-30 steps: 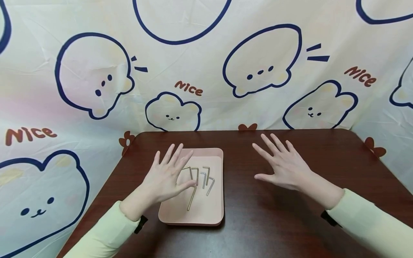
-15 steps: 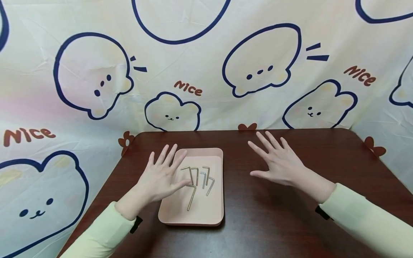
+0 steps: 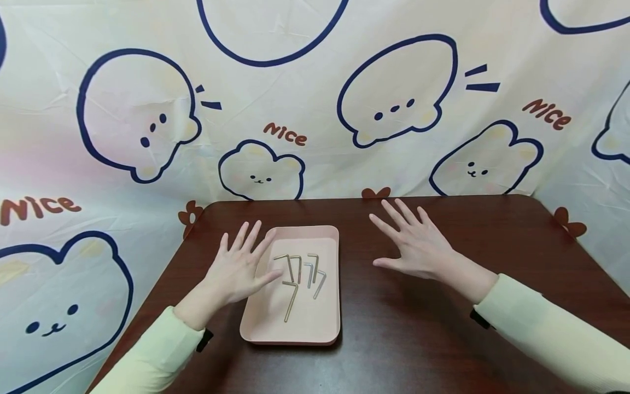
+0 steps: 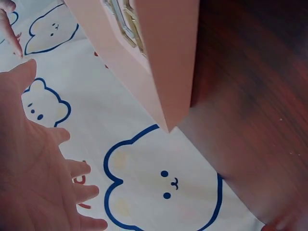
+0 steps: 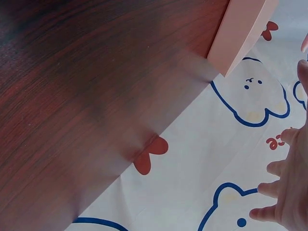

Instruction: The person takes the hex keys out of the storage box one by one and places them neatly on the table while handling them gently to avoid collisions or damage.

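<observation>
Pink tray [image 3: 315, 323] on dark table [image 3: 408, 339], bear-print cloth [image 3: 305, 98] behind

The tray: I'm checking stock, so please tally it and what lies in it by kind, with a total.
Pink tray: 1
L-shaped metal rods: 6
Total: 7

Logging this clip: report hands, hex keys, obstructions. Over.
Left hand, right hand: spread, empty. Six hex keys in pink tray, untouched. No obstruction visible.
</observation>
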Demonstrator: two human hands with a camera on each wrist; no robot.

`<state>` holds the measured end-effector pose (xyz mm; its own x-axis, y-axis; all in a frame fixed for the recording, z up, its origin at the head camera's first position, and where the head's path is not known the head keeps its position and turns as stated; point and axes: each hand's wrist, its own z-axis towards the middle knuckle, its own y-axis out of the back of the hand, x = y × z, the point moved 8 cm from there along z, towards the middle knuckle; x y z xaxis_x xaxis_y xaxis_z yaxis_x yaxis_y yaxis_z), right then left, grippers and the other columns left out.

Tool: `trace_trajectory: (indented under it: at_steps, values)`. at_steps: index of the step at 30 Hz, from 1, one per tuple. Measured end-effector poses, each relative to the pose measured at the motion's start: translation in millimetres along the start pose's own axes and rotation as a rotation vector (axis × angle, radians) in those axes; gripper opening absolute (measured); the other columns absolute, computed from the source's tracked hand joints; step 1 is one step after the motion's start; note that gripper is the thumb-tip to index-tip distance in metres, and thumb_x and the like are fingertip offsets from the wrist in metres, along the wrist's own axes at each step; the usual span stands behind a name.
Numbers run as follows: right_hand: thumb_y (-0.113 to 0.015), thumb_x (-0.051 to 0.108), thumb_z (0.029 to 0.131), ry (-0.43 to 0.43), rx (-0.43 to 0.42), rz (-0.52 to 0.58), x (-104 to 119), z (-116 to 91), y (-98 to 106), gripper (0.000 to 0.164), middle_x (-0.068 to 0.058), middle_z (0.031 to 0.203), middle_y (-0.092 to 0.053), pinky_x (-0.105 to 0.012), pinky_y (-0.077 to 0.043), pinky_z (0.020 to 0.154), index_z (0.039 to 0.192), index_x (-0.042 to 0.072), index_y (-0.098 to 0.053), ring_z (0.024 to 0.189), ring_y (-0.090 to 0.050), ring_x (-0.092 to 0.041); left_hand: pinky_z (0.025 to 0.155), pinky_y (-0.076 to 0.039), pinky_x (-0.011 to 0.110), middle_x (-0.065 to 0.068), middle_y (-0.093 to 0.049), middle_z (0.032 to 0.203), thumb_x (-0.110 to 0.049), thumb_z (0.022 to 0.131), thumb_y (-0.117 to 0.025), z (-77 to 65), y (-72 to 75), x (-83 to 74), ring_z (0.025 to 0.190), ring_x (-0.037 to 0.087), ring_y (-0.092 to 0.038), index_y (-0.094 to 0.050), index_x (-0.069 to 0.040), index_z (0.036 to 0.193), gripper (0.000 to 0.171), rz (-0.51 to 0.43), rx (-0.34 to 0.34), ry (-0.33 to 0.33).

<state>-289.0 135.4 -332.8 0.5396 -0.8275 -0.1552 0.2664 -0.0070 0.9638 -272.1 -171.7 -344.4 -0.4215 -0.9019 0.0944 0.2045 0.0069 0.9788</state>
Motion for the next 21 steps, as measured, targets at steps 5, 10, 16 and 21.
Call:
trace_trajectory:
  at_steps: [5,10,16,21]
  values:
    - [-0.046,0.078,0.083,0.008,0.003,-0.002,3.7,7.1,-3.5,0.095,-0.017,0.159,-0.015,-0.065,-0.022,0.106,0.156,0.021,-0.024,0.144,-0.014,-0.038,0.106,-0.013,0.069,0.019,-0.018,0.158,-0.068,0.088,-0.050,0.0,-4.1,5.1,0.145,0.039,-0.010,-0.025,-0.021,0.156,0.086,-0.013,0.007,0.014]
    - [-0.049,0.076,0.083,0.017,-0.002,0.000,7.5,11.2,-6.9,0.094,-0.016,0.159,-0.017,-0.064,-0.022,0.106,0.155,0.021,-0.026,0.144,-0.014,-0.039,0.105,-0.012,0.070,0.020,-0.017,0.158,-0.067,0.088,-0.051,0.0,-9.7,10.2,0.145,0.040,-0.009,-0.024,-0.021,0.156,0.087,-0.029,0.024,0.032]
    - [-0.047,0.077,0.083,0.023,0.005,0.000,11.8,14.9,-12.2,0.093,-0.016,0.159,-0.019,-0.064,-0.021,0.107,0.155,0.021,-0.028,0.144,-0.017,-0.039,0.105,-0.011,0.070,0.020,-0.017,0.158,-0.065,0.088,-0.053,-1.1,-20.7,19.1,0.145,0.041,-0.009,-0.027,-0.018,0.155,0.086,-0.088,0.046,0.062]
    - [-0.047,0.076,0.084,0.019,0.023,0.022,14.1,17.6,-15.9,0.091,-0.015,0.159,-0.017,-0.063,-0.019,0.108,0.155,0.022,-0.028,0.144,-0.015,-0.037,0.105,-0.011,0.071,0.020,-0.014,0.159,-0.067,0.090,-0.049,-3.8,-35.0,28.0,0.144,0.042,-0.008,-0.024,-0.016,0.155,0.086,-0.175,0.097,0.096]
